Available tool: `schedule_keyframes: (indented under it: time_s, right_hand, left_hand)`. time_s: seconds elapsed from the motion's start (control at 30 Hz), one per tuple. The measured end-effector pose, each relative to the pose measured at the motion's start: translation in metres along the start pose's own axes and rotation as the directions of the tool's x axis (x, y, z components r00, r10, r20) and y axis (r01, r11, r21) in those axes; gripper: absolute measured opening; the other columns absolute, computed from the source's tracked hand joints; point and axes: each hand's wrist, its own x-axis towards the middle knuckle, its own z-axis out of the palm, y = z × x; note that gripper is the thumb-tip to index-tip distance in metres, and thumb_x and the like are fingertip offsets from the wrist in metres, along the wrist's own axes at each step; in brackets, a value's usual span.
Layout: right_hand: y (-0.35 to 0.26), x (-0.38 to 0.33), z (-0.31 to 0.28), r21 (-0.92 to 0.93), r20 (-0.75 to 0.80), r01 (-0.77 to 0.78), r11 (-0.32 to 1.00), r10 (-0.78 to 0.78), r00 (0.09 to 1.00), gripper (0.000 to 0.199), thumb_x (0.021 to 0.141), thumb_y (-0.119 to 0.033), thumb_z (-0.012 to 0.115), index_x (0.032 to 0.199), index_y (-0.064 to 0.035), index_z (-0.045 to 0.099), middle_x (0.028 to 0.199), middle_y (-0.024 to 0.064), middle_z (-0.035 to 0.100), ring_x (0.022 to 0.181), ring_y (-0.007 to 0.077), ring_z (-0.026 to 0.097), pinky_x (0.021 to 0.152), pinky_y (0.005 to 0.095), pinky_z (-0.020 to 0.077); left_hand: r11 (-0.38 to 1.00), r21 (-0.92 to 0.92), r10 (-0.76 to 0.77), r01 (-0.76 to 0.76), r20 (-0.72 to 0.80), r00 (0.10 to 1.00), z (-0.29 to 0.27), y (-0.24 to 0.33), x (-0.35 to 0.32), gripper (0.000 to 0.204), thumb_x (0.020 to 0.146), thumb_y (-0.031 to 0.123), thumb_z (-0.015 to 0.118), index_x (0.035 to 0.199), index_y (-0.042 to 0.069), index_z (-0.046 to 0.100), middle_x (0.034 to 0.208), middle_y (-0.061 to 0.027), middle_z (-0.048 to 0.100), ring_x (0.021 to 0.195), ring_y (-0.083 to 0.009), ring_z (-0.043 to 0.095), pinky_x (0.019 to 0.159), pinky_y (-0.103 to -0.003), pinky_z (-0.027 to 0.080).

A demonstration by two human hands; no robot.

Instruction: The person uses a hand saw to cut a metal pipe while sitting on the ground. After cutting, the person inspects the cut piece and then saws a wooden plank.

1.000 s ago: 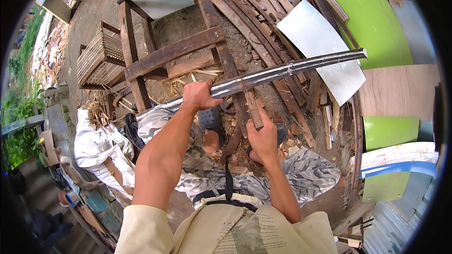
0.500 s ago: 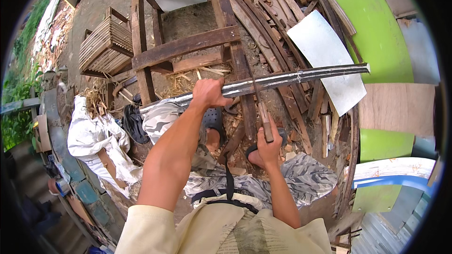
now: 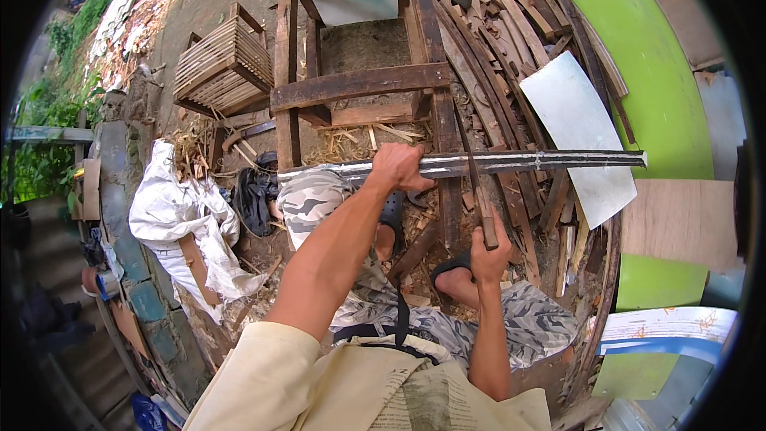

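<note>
My left hand [image 3: 397, 168] is wrapped over a long dark wooden strip [image 3: 550, 160] with white streaks along it. The strip lies crosswise over a brown wooden frame [image 3: 359, 88], its left end by my raised knee in camouflage trousers [image 3: 313, 206]. In my right hand [image 3: 490, 257] is the wooden handle of a handsaw [image 3: 484, 219]. Its narrow blade, seen nearly edge-on, crosses the strip just right of my left hand and points away from me. How deep the blade sits in the wood, I cannot tell.
Scrap planks [image 3: 487, 88] lie piled on the right, with a pale metal sheet [image 3: 582, 136] on top. A slatted wooden crate [image 3: 223, 68] stands at the far left. Nearer are a white sack [image 3: 179, 207] and a black bag [image 3: 254, 199]. Green panels [image 3: 646, 56] line the right side.
The whole view has shifted and turned slightly. My right hand and the saw have moved a little forward, closer to the strip; my left hand keeps its hold.
</note>
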Motion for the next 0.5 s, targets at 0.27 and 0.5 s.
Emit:
schedule_keyframes:
  time_s: [0.27,0.5]
  right_hand:
    - [-0.062,0.026,-0.008,-0.104,0.131,-0.048,0.993,0.062,0.990,0.052,0.094,-0.008,0.060,0.144,0.0024,0.053,0.123,0.0252,0.070,0.112,0.0289,0.069,0.093,0.0377,0.0519]
    - [-0.042,-0.033,-0.021,-0.001,0.056,-0.054,0.999,0.054,0.997,0.053,0.095,-0.007,0.061,0.146,0.0004,0.052,0.090,0.0148,0.071,0.072,0.0175,0.066,0.067,0.0325,0.0535]
  left_hand:
    - [1.000,0.025,-0.004,0.004,0.000,1.000,0.000,-0.002,0.001,0.068,0.066,0.061,0.075,0.100,0.002,0.069,0.080,-0.0209,0.072,0.077,-0.0373,0.071,0.071,-0.047,0.055]
    - [1.000,0.012,-0.020,0.020,0.023,1.000,-0.002,0.001,-0.004,0.068,0.067,0.060,0.076,0.103,0.003,0.068,0.080,-0.0205,0.072,0.078,-0.0385,0.071,0.072,-0.047,0.054]
